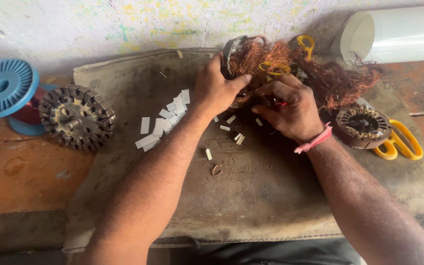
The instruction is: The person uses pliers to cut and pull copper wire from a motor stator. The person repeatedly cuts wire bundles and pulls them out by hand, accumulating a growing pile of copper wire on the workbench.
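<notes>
A round motor stator [239, 61] tangled with copper wire [339, 81] stands tilted at the far middle of a worn cloth mat [251, 191]. My left hand [214, 88] grips the stator's left rim, thumb stretched across it. My right hand [290, 108], with a pink thread band at the wrist, is closed over a small red-handled tool whose tip is hidden beneath the stator's lower edge. Small white paper strips [165, 122] lie scattered left of my left hand.
A bare stator core [77, 117] and a blue wire spool [3, 88] sit at the left. Another wound stator [363, 126] and yellow-handled scissors [401, 143] lie at the right. A white pipe [398, 32] rests at the back right by the wall.
</notes>
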